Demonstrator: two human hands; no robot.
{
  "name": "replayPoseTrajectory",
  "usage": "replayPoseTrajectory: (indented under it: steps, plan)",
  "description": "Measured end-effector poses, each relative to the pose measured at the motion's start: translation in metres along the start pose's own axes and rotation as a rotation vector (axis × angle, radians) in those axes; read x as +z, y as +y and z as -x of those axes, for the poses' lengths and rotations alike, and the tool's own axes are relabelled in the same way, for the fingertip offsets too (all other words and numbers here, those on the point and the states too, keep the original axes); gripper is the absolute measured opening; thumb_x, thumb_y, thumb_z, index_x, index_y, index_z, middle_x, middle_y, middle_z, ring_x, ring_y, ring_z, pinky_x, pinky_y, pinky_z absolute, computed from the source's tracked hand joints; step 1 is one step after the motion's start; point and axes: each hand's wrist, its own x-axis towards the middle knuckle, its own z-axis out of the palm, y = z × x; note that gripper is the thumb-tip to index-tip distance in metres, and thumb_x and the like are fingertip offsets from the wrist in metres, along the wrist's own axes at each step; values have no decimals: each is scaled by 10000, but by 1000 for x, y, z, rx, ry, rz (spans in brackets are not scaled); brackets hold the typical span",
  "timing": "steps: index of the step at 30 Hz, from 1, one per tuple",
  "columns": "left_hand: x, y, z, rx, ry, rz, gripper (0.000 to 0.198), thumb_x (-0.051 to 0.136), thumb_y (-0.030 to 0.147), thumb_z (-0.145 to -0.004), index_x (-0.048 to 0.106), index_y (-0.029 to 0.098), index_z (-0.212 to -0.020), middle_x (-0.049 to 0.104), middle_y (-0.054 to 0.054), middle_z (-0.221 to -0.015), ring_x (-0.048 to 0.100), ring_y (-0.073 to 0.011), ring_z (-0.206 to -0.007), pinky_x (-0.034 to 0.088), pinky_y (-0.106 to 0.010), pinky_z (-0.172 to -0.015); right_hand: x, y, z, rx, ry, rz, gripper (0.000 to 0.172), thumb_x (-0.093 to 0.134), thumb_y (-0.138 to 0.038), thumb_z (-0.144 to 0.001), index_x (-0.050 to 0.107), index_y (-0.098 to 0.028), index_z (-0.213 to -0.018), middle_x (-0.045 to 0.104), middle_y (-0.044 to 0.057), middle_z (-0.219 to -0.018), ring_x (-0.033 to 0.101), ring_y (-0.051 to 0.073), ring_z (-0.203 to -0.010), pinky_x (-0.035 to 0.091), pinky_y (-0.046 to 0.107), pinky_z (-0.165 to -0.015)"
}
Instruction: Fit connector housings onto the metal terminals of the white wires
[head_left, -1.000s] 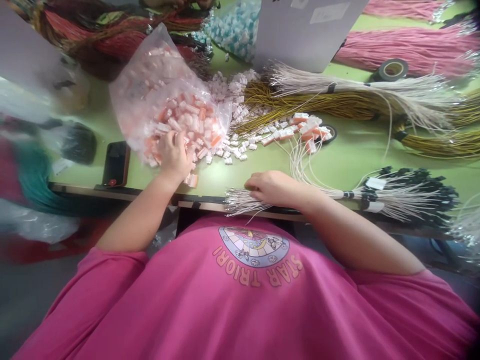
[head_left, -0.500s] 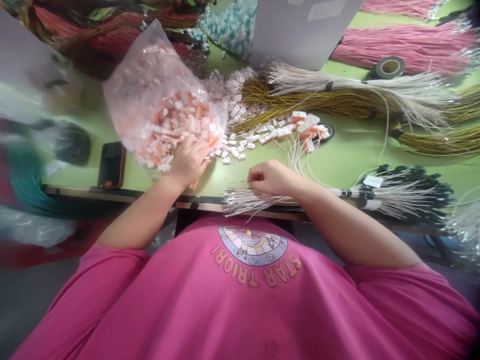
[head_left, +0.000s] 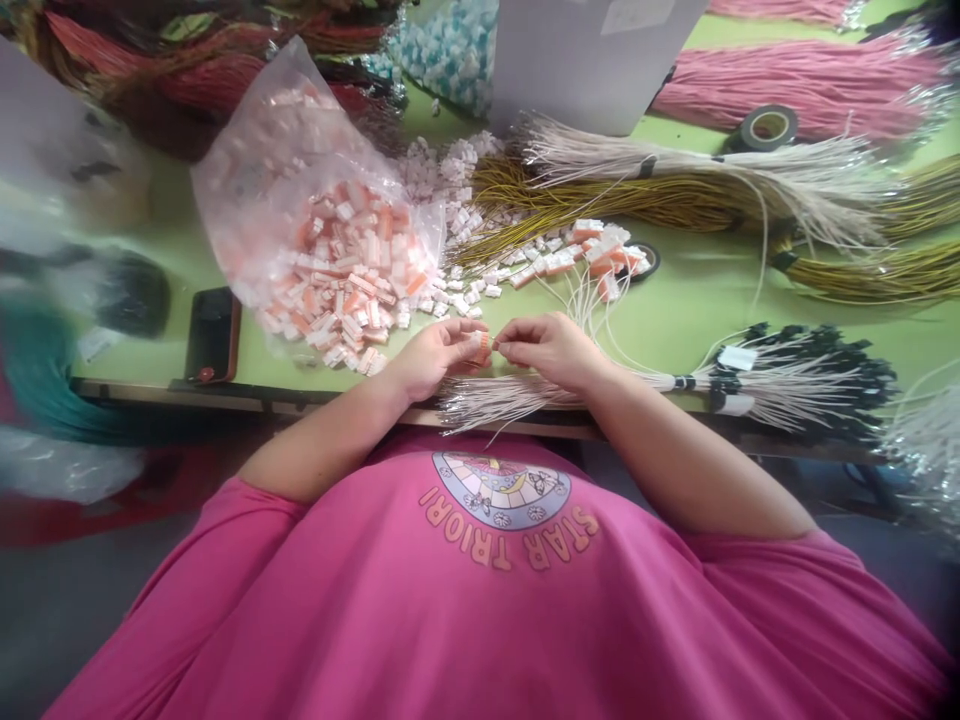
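Observation:
Fingers and thumb of my left hand (head_left: 429, 358) pinch an orange-and-white connector housing (head_left: 482, 350). My right hand (head_left: 553, 350) is closed close to it, its fingertips pinching the thin end of a white wire, most of which is hidden. The two hands almost meet above the table's front edge. Beneath them lies a bundle of white wires (head_left: 499, 398) with loose metal-tipped ends pointing left. To the left, a clear plastic bag (head_left: 247, 190) spills a heap of orange-and-white connectors (head_left: 360, 270) onto the green table.
Small white connectors (head_left: 461, 290) lie scattered behind my hands. Finished-looking connectors with wires (head_left: 611, 262) sit right of them. Yellow wires (head_left: 675, 210), white wires (head_left: 600, 155), pink wires (head_left: 787, 85), a tape roll (head_left: 769, 128), a grey bin (head_left: 585, 70) and a phone (head_left: 213, 335) surround the workspace.
My left hand has come away from the connector heap, moving right and toward me with a connector housing in it. My right hand stays nearly in place, its fingertips now facing that housing.

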Motion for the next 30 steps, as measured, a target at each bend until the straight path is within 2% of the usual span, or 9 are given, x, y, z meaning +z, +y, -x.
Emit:
replayPoseTrajectory:
  steps: [4,9,14,18,23,30]
  plan:
    - [0,-3,-4,-27,-18,27,375,751,272,-716,574,135,-1017,632,-28,-834,633,-114,-706,518,-280,-702,3,2,1,-50,116,181,205,523,-262,-767,687,-144,-735,622,8,-625,507,105,-592,366,246,-587]
    - [1,-3,-2,-25,29,8,320,739,233,-725,581,131,-983,612,-15,-831,607,-90,-687,512,-258,-697,10,5,1,-137,102,454,244,462,-227,-801,686,-146,-748,655,50,-694,527,129,-638,345,263,-610]
    - [3,-2,0,-28,61,-39,297,723,208,-734,590,143,-992,616,-8,-775,610,-100,-702,516,-261,-703,12,6,1,-141,92,603,270,432,-244,-817,680,-165,-744,648,56,-678,500,134,-611,312,277,-592]
    - [4,-2,1,-18,101,-154,262,724,206,-728,614,139,-955,625,-6,-725,599,-96,-666,508,-253,-678,12,7,0,-133,67,581,274,426,-241,-813,680,-163,-746,641,57,-669,494,133,-610,318,276,-599]
    - [7,-1,3,12,152,-261,215,699,169,-737,635,138,-940,644,-14,-721,593,-93,-641,496,-250,-659,9,7,-2,-75,21,441,241,451,-237,-777,666,-156,-705,596,24,-600,487,117,-584,339,254,-591]
    - [10,4,8,-9,183,-234,183,703,162,-733,641,145,-904,636,-11,-729,587,-94,-620,491,-259,-634,7,2,-2,-32,15,395,250,448,-255,-767,660,-150,-686,572,13,-582,477,111,-575,348,249,-584]
